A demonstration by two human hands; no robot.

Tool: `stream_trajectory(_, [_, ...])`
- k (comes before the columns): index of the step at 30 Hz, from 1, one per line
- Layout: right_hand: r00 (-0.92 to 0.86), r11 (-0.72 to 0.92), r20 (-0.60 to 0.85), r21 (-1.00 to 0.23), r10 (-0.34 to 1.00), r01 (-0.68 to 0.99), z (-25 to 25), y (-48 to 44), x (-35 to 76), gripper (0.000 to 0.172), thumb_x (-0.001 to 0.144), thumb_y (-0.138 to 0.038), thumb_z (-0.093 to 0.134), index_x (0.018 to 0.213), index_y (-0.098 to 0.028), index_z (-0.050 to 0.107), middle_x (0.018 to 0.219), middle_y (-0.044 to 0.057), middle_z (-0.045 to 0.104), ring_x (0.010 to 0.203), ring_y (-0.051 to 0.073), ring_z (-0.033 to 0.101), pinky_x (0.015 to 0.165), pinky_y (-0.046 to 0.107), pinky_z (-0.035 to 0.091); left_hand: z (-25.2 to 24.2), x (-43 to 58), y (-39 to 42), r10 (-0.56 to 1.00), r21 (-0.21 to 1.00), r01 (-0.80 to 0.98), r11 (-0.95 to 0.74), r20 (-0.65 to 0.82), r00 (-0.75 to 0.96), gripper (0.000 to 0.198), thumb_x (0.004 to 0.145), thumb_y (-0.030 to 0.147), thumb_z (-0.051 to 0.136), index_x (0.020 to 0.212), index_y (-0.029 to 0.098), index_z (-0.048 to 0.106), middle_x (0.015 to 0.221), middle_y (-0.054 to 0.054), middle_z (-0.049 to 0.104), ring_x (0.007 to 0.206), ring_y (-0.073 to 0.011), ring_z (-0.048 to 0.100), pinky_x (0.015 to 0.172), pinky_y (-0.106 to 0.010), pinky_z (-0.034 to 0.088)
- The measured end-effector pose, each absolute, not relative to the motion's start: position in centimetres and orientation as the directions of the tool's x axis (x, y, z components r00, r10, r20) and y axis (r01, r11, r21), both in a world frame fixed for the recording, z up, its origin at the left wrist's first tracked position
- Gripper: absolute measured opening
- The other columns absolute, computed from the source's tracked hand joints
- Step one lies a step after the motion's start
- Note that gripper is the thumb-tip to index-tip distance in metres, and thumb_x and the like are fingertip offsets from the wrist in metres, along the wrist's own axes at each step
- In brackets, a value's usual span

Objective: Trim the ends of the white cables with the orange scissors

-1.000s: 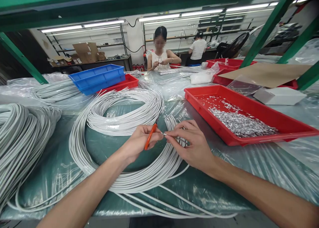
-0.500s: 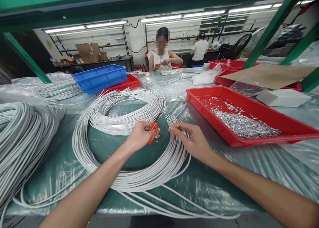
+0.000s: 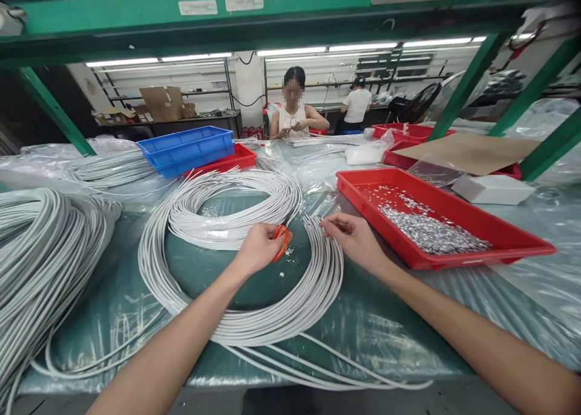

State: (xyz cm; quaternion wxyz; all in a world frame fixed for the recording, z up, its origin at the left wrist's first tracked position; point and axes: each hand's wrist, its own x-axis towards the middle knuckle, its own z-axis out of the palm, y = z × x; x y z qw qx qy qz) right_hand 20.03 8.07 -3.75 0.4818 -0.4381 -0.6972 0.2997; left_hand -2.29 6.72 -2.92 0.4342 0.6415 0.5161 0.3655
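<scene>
My left hand (image 3: 259, 247) is closed round an orange-handled tool (image 3: 282, 243) and rests inside the big coil of white cable (image 3: 254, 318). To its right, my right hand (image 3: 353, 236) is curled at the coil's far right edge, where the cable ends (image 3: 318, 227) lie. Thumb and fingers are pinched together, and what they pinch is too small to make out. A second, tighter coil of white cable (image 3: 227, 212) lies just behind my left hand.
A red tray (image 3: 499, 239) with a heap of small silver parts (image 3: 431, 233) stands at my right. Grey cable bundles (image 3: 36, 258) fill the left. Blue tray (image 3: 186, 146) stacked on a red one lies behind. A person sits across the plastic-covered table (image 3: 408, 330).
My hands have drawn apart: the right one slid away to the right along the cable ends, the left folded the orange tool into its palm. The view tilted up.
</scene>
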Motion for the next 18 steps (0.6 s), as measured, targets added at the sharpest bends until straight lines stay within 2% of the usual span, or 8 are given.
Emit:
stream_trajectory(2, [-0.151, 0.435, 0.408, -0.853, 0.901, 0.289, -2.5, 7.6, 19.8, 0.034, 0.084, -0.048, 0.064, 0.076, -0.015, 0.064, 0.065, 0.001, 0.059, 0.061, 0.014, 0.054, 0.059, 0.027, 0.042, -2.9, -2.3, 6.7, 0.977, 0.935, 0.337, -0.112, 0.043, 0.208, 0.034, 0.074, 0.042, 0.064, 0.057, 0.015, 0.051, 0.052, 0.004, 0.043, 0.051, -0.0080, 0.033, 0.049, -0.022, 0.023])
stream_trajectory(6, [-0.218, 0.357, 0.308, -0.901, 0.926, 0.245, 1.0, 4.8, 20.2, 0.033, 0.084, -0.049, 0.066, 0.077, -0.016, 0.064, 0.056, -0.004, 0.054, 0.050, 0.010, 0.047, 0.052, 0.025, 0.038, -2.7, -2.4, 6.7, 0.975, 0.935, 0.323, -0.149, 0.086, 0.204, 0.034, 0.072, 0.043, 0.064, 0.055, 0.015, 0.054, 0.050, 0.003, 0.045, 0.049, -0.0087, 0.035, 0.049, -0.023, 0.025])
stream_trajectory(8, [-0.197, 0.310, 0.268, -0.923, 0.943, 0.228, 2.5, 2.6, 21.3, 0.031, 0.082, -0.047, 0.069, 0.078, -0.017, 0.064, 0.056, -0.003, 0.056, 0.051, 0.010, 0.050, 0.053, 0.025, 0.040, -2.4, -2.5, 6.6, 0.976, 0.935, 0.316, -0.158, 0.099, 0.194, 0.033, 0.071, 0.043, 0.064, 0.057, 0.014, 0.059, 0.050, 0.003, 0.047, 0.050, -0.0093, 0.038, 0.050, -0.023, 0.027])
stream_trajectory(10, [-0.099, 0.218, 0.205, -0.963, 0.974, 0.156, 3.3, -0.3, 23.2, 0.029, 0.079, -0.045, 0.072, 0.079, -0.017, 0.065, 0.059, 0.000, 0.061, 0.053, 0.013, 0.056, 0.052, 0.026, 0.042, -1.9, -2.6, 6.5, 0.978, 0.936, 0.315, -0.154, 0.100, 0.182, 0.033, 0.070, 0.044, 0.065, 0.060, 0.013, 0.063, 0.051, 0.003, 0.049, 0.050, -0.0099, 0.039, 0.051, -0.023, 0.028])
stream_trajectory(13, [0.127, 0.043, 0.038, -0.998, 0.991, -0.037, 2.5, -5.4, 26.2, 0.023, 0.080, -0.041, 0.071, 0.078, -0.019, 0.067, 0.068, 0.006, 0.067, 0.058, 0.017, 0.064, 0.047, 0.027, 0.044, -1.0, -2.6, 6.1, 0.980, 0.937, 0.320, -0.142, 0.088, 0.177, 0.032, 0.070, 0.043, 0.065, 0.065, 0.012, 0.066, 0.054, 0.001, 0.054, 0.054, -0.0109, 0.043, 0.053, -0.023, 0.030])
stream_trajectory(16, [0.390, -0.049, -0.126, -0.978, 0.912, -0.204, -1.2, -10.9, 27.4, 0.013, 0.082, -0.035, 0.068, 0.080, -0.022, 0.069, 0.088, 0.013, 0.073, 0.076, 0.024, 0.072, 0.042, 0.026, 0.046, -0.1, -2.5, 5.5, 0.993, 0.937, 0.338, -0.092, 0.060, 0.103, 0.030, 0.069, 0.042, 0.067, 0.067, 0.012, 0.069, 0.058, -0.001, 0.061, 0.059, -0.0137, 0.051, 0.056, -0.023, 0.035])
stream_trajectory(18, [0.495, -0.107, -0.248, -0.949, 0.833, -0.295, -4.8, -13.6, 27.0, 0.008, 0.082, -0.031, 0.067, 0.083, -0.024, 0.069, 0.095, 0.013, 0.075, 0.083, 0.026, 0.073, 0.041, 0.025, 0.048, 0.3, -2.4, 5.0, 0.996, 0.935, 0.348, -0.068, 0.042, 0.083, 0.028, 0.069, 0.040, 0.069, 0.068, 0.012, 0.069, 0.060, -0.002, 0.063, 0.062, -0.0150, 0.054, 0.057, -0.023, 0.037])
